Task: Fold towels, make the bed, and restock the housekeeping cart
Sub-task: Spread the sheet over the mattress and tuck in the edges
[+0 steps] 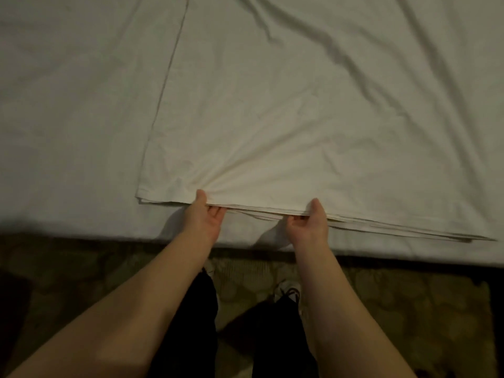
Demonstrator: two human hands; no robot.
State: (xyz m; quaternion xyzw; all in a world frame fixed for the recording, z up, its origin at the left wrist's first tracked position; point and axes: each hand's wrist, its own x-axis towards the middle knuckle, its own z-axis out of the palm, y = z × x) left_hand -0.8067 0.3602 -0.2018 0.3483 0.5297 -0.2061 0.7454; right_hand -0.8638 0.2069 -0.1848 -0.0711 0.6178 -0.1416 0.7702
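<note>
Left hand [203, 217], right hand [313, 222] pinching folded sheet [272, 118], carpet [395, 296]

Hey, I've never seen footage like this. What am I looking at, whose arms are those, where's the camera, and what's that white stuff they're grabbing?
There is no machine here: these are a person's own bare arms. The single picture comes from a camera worn on their head, looking forward and down. In front of them is a bed covered in white cloth. On it lies a folded white sheet, several layers thick along its near edge. The left hand and the right hand each pinch that near edge, thumb on top and fingers underneath. Below are their dark trousers, a shoe and a patterned carpet.
</note>
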